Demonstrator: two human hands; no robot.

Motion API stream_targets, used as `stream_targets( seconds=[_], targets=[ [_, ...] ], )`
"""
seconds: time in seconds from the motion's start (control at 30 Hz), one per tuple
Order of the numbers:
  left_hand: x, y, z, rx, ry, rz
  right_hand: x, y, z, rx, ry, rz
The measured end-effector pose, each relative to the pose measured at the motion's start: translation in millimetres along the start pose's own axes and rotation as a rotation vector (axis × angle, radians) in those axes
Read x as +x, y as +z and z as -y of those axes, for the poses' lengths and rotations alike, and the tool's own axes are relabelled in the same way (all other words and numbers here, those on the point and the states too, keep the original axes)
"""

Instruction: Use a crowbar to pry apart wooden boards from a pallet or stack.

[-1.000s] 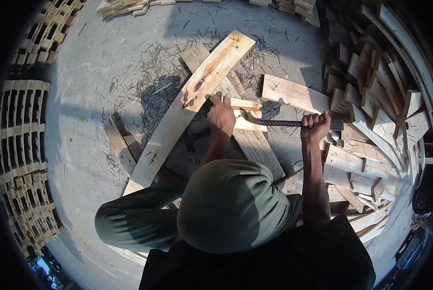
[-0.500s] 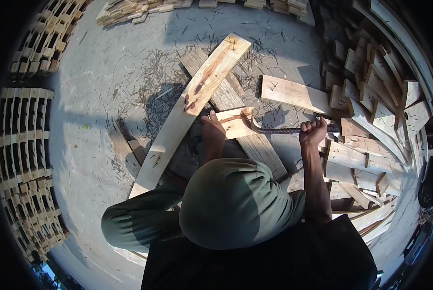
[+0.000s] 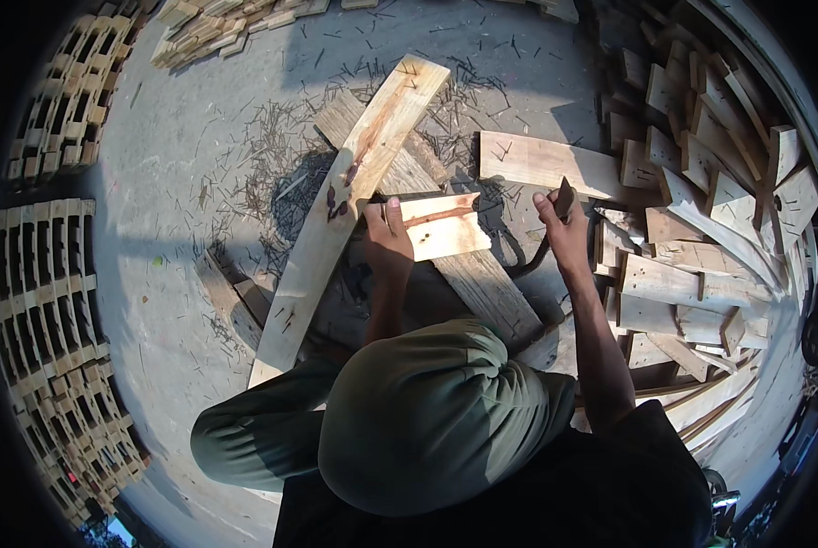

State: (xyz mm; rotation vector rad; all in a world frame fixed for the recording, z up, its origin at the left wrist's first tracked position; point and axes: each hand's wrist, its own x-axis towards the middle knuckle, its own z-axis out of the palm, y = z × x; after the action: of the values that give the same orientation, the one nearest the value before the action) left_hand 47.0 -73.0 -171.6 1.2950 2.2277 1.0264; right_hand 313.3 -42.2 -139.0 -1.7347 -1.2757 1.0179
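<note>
From my end, R hand (image 3: pixel 568 233) covers the mid part of the dark bar (image 3: pixel 565 195); its lower end sinks into shadow, so can't make out its shape. L hand (image 3: pixel 389 247) hides the short board's (image 3: pixel 447 230) L edge; can't tell how far the fingers go under. Knee (image 3: pixel 418 420) blocks part of the L forearm (image 3: pixel 386 306). Long pale board (image 3: pixel 322 239) covers a stretch of weathered plank (image 3: pixel 486 294). Loose nails (image 3: pixel 276 137) too small to count. Top edge cuts the board stack (image 3: pixel 208 36), btm edge the dark shirt (image 3: pixel 491 502). Pallets (image 3: pixel 48 297) get lost in the black rim, far L. Shiny thing (image 3: pixel 724 500), lower R: can't ID.
</note>
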Motion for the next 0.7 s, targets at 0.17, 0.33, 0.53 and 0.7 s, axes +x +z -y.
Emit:
stream_targets(
  seconds=[0.17, 0.33, 0.53, 0.7],
  targets=[
    [16, -34, -86, -0.151, 0.303, 0.149, -9, 30, 67, -0.337, -0.702, -0.042],
    [33, -58, -136, -0.301, 0.371, 0.389, -14, -10, 67, 0.123, -0.247, 0.519],
    [48, -160, -253, -0.310, 0.887, 0.351, -77, -66, -13, 0.509, 0.252, 0.128],
    [70, -264, -301, -0.389, 1.604, 0.479, -125, -139, -52, 0.782, 0.485, -0.525]
  ],
)
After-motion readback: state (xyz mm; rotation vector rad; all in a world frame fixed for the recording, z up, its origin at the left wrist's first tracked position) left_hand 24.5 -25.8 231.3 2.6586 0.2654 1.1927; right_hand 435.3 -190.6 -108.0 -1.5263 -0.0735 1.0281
